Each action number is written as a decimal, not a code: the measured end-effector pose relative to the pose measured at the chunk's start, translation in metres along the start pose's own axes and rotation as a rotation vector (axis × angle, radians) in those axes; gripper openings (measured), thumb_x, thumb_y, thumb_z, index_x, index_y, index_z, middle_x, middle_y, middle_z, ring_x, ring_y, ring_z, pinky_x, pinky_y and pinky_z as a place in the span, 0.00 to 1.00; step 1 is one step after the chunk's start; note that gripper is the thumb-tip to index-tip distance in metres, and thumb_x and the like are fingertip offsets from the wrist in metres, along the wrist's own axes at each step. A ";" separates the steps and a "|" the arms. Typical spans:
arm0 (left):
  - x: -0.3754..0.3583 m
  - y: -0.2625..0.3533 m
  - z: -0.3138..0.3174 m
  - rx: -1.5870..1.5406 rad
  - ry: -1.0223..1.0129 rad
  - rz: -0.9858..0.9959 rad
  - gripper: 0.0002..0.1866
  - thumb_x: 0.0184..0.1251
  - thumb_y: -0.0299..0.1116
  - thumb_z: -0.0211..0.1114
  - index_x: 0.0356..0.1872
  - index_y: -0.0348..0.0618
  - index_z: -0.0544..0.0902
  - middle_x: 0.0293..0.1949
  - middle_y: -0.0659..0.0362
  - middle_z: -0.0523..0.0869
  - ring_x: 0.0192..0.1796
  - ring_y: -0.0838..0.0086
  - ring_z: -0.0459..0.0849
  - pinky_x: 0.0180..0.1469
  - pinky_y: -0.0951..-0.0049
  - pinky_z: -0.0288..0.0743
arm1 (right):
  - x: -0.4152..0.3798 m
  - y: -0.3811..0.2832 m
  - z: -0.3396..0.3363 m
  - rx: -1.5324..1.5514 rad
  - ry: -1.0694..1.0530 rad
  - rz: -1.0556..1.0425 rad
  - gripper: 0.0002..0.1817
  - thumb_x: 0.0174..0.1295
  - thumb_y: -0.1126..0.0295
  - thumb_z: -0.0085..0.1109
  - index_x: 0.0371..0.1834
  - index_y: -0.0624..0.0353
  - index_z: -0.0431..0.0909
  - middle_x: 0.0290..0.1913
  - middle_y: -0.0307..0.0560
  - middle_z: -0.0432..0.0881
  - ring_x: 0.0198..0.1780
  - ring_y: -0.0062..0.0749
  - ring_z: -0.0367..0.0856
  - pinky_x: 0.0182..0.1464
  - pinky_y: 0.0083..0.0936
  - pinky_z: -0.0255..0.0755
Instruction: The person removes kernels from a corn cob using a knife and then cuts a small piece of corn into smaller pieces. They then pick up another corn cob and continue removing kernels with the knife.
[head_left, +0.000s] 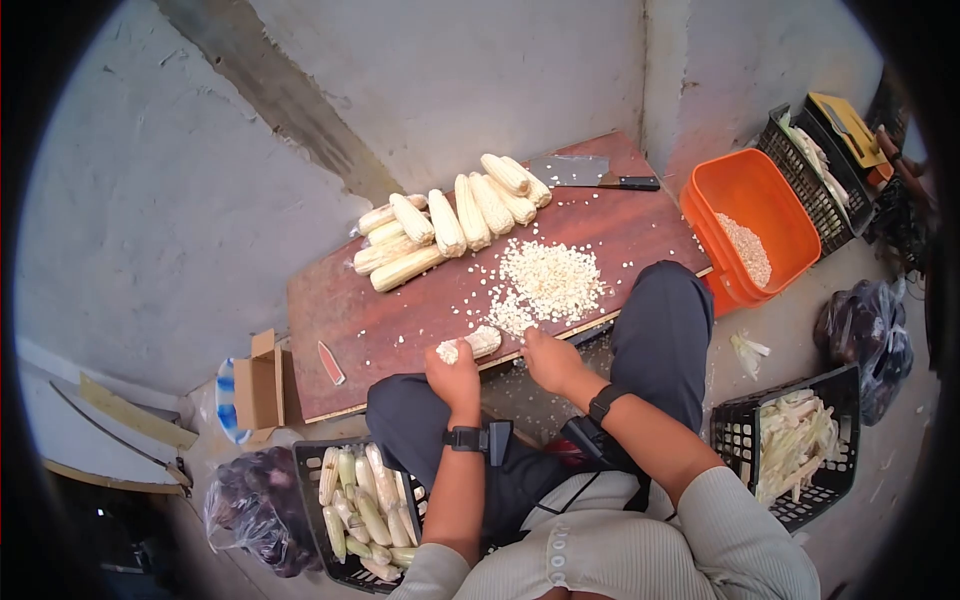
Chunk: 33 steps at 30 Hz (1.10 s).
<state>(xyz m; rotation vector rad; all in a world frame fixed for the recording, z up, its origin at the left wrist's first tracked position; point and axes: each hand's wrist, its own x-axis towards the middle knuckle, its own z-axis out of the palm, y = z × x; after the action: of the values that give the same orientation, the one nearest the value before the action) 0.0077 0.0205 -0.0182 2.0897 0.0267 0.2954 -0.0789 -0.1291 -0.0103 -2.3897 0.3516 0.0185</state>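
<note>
My left hand (455, 380) is closed around a partly stripped corn cob (484, 342) at the near edge of the red-brown board (440, 315). To its right, my right hand (550, 362) has its fingers curled together by the board's edge, just below the loose kernels. What those fingers hold, if anything, is hidden. A heap of pale corn kernels (552, 280) lies on the board beyond both hands, with stray kernels around it. Farther back, several husked corn cobs (447, 225) lie side by side.
A cleaver (590, 173) lies at the board's back. Right of it stands an orange bucket (700, 185) holding kernels. Black crates with corn (372, 510) and husks (795, 440) flank my knees. A red-and-white blade-shaped item (331, 363) and cardboard box (262, 385) are left.
</note>
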 end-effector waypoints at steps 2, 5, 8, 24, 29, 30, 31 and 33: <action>-0.004 0.001 -0.004 0.041 -0.008 0.035 0.16 0.53 0.35 0.67 0.36 0.32 0.76 0.34 0.42 0.81 0.39 0.47 0.79 0.43 0.56 0.72 | -0.010 -0.007 -0.003 -0.087 0.009 -0.064 0.10 0.64 0.69 0.45 0.42 0.65 0.67 0.35 0.63 0.80 0.39 0.58 0.81 0.40 0.47 0.74; -0.007 0.017 -0.011 0.122 -0.029 0.075 0.16 0.52 0.35 0.68 0.35 0.33 0.76 0.35 0.43 0.80 0.39 0.46 0.78 0.43 0.56 0.72 | -0.020 -0.013 -0.002 -0.201 0.013 -0.110 0.08 0.62 0.72 0.44 0.41 0.64 0.68 0.33 0.60 0.81 0.35 0.54 0.82 0.35 0.44 0.76; -0.008 0.021 -0.013 0.147 -0.058 0.103 0.17 0.51 0.36 0.68 0.35 0.33 0.76 0.34 0.43 0.80 0.39 0.46 0.78 0.43 0.55 0.72 | -0.025 -0.012 0.002 -0.292 0.079 -0.135 0.06 0.60 0.72 0.46 0.38 0.62 0.69 0.29 0.55 0.80 0.29 0.48 0.83 0.29 0.38 0.77; 0.000 0.043 -0.011 0.145 -0.256 0.166 0.15 0.53 0.35 0.66 0.32 0.34 0.72 0.31 0.43 0.78 0.34 0.46 0.78 0.37 0.56 0.72 | 0.009 -0.011 0.000 -0.499 -0.200 -0.016 0.06 0.63 0.71 0.44 0.36 0.62 0.69 0.29 0.56 0.82 0.31 0.48 0.84 0.30 0.40 0.78; 0.000 0.051 -0.008 0.162 -0.301 0.154 0.15 0.51 0.34 0.66 0.33 0.34 0.73 0.32 0.44 0.77 0.35 0.46 0.78 0.38 0.56 0.72 | 0.029 -0.022 0.001 -0.382 -0.230 0.001 0.07 0.63 0.71 0.44 0.35 0.63 0.69 0.30 0.57 0.82 0.33 0.52 0.84 0.33 0.44 0.77; 0.000 0.050 -0.008 0.163 -0.296 0.154 0.15 0.51 0.34 0.66 0.32 0.35 0.73 0.32 0.44 0.77 0.35 0.46 0.77 0.37 0.56 0.72 | 0.034 -0.019 0.008 -0.369 -0.221 -0.016 0.06 0.62 0.71 0.44 0.35 0.63 0.69 0.30 0.57 0.82 0.34 0.52 0.84 0.33 0.44 0.77; 0.000 0.050 -0.008 0.164 -0.290 0.155 0.15 0.51 0.34 0.66 0.32 0.35 0.72 0.32 0.44 0.77 0.35 0.46 0.77 0.37 0.55 0.72 | 0.038 -0.017 0.013 -0.356 -0.210 -0.033 0.06 0.62 0.72 0.45 0.34 0.64 0.69 0.30 0.57 0.82 0.34 0.52 0.83 0.34 0.43 0.76; -0.008 0.054 -0.009 0.166 -0.302 0.186 0.14 0.51 0.34 0.66 0.31 0.35 0.72 0.31 0.45 0.76 0.34 0.46 0.77 0.36 0.56 0.71 | 0.047 -0.012 0.016 -0.291 -0.207 -0.124 0.06 0.61 0.72 0.47 0.35 0.64 0.68 0.30 0.58 0.82 0.35 0.52 0.83 0.35 0.43 0.76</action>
<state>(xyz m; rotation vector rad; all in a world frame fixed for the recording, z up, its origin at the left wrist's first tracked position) -0.0073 -0.0009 0.0301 2.2859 -0.3355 0.0886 -0.0293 -0.1215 -0.0195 -2.6623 0.1079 0.2761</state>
